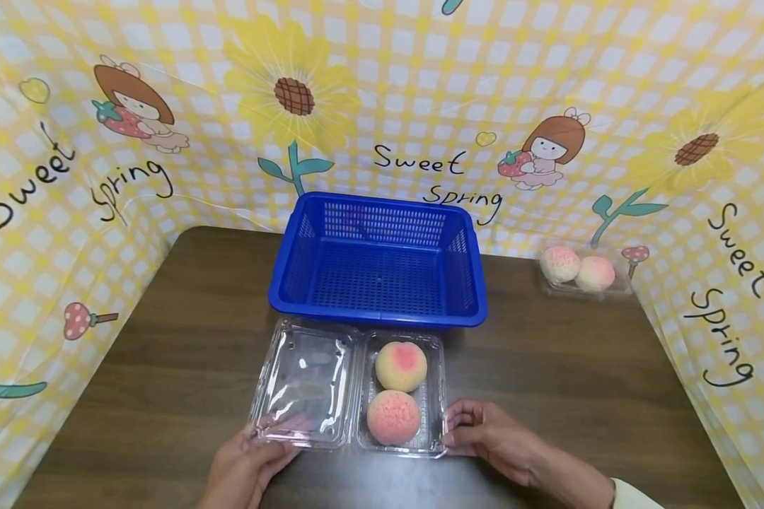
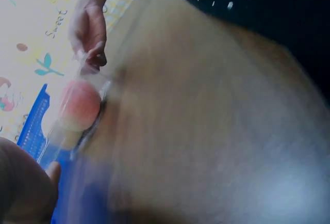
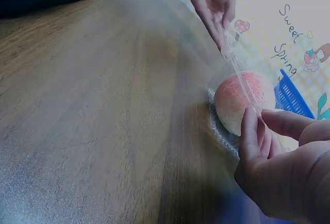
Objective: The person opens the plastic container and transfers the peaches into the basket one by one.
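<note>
A clear plastic clamshell box [image 1: 367, 444] lies unfolded on the table in front of the basket. Two pink-and-cream peaches, a yellower one [image 1: 401, 366] behind and a pinker one [image 1: 393, 417] in front, sit in its right half. Its transparent lid [image 1: 312, 382] lies to the left, with nothing in it. At the lid's near left corner my left hand [image 1: 255, 456] pinches the edge, some fingers showing through the plastic. My right hand [image 1: 493, 438] grips the right rim near the front; in the right wrist view thumb and fingers [image 3: 251, 131] close on the thin edge beside a peach [image 3: 242, 97].
A blue plastic basket [image 1: 378, 317] with perforated walls stands just behind the box, against the patterned cloth [image 1: 369, 85]. Another clear box [image 1: 620, 286] with two peaches sits at the back right. Dark wood table [image 1: 547, 367] spreads around them, with cloth walls on three sides.
</note>
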A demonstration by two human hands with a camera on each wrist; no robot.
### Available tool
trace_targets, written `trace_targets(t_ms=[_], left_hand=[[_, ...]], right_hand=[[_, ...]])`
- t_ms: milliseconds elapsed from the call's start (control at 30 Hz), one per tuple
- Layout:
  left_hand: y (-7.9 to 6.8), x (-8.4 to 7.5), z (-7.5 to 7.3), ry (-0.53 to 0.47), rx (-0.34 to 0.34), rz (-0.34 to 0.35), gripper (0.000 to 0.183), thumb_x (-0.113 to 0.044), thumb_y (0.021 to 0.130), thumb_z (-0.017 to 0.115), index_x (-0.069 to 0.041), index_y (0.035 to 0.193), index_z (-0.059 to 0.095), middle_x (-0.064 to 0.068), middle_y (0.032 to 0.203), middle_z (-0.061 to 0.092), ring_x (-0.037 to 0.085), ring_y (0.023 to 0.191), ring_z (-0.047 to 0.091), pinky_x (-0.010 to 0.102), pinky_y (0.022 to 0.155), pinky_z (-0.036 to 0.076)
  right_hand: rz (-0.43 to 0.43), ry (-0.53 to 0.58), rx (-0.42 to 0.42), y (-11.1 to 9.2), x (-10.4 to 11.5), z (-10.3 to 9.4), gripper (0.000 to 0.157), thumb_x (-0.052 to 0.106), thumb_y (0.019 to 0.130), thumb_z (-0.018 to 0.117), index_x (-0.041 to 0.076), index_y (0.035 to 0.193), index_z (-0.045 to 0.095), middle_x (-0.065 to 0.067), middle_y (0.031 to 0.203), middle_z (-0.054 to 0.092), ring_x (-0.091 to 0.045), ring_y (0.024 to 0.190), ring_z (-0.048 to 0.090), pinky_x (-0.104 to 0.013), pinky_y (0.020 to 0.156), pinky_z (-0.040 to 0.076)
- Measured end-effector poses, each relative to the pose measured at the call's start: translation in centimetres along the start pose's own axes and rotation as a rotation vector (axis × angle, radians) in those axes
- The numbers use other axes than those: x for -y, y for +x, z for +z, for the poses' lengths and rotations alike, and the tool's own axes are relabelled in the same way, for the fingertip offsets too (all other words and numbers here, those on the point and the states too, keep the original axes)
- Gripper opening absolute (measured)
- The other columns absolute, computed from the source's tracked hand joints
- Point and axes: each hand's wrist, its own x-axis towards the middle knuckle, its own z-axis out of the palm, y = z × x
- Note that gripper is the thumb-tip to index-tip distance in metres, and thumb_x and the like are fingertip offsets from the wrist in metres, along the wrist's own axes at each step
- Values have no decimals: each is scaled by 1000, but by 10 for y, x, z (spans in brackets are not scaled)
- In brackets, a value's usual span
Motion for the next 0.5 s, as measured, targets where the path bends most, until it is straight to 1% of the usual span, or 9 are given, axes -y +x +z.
trace_targets(t_ms=[33,67,133,167,233,267,333,400,500], left_hand=[[1,-2,1,21,-20,-22,63,19,81,48,19,137,19,22,108,68,21,96,70,33,89,56],[3,-3,2,40,-34,-30,64,19,81,48,19,138,18,23,108,67,21,95,70,33,89,56],[6,-7,3,95,-78,-40,63,18,80,51,19,136,21,23,108,67,19,92,70,32,87,57],[8,-9,4,139,-102,-45,62,16,80,54,18,134,24,22,106,68,17,90,70,29,85,57],[11,-12,3,256,-132,-55,65,13,78,60,16,134,27,18,111,67,12,88,69,23,82,57],[12,-13,2,326,-155,-58,65,12,76,63,15,133,30,15,110,67,9,86,68,20,78,57],[15,-15,0,465,-183,-65,70,9,73,68,13,134,32,11,108,65,4,83,63,16,73,54],[18,-18,0,584,-189,-68,75,7,70,70,12,135,34,11,109,60,4,83,58,14,70,52],[23,-21,0,680,-193,-65,77,5,68,72,10,136,36,17,114,55,10,88,54,15,69,50]], right_hand=[[1,-2,-3,0,0,0,27,-1,82,67,-1,106,55,-3,94,60,-14,88,61,-33,88,56],[1,-4,-6,0,0,1,26,-1,82,67,0,105,55,-3,94,60,-14,88,61,-33,88,56],[-1,-9,-12,1,1,1,25,0,82,68,0,104,56,-4,94,60,-14,89,61,-33,88,56],[-1,-10,-14,1,1,1,26,0,82,68,0,104,56,-4,95,60,-14,89,61,-33,88,56],[0,-10,-18,1,1,2,26,0,81,68,0,104,56,-4,94,61,-15,89,62,-33,88,56],[1,-10,-20,2,1,2,26,0,81,68,0,104,56,-4,94,61,-14,89,61,-33,87,56],[1,-11,-22,2,1,2,26,0,81,69,1,104,56,-3,94,61,-14,88,61,-32,87,56],[-8,-13,-18,2,1,2,26,0,81,68,1,104,55,-3,94,60,-14,89,61,-32,86,56],[-19,-27,-27,2,3,0,27,0,81,68,0,105,55,-3,94,60,-15,88,61,-32,87,56]])
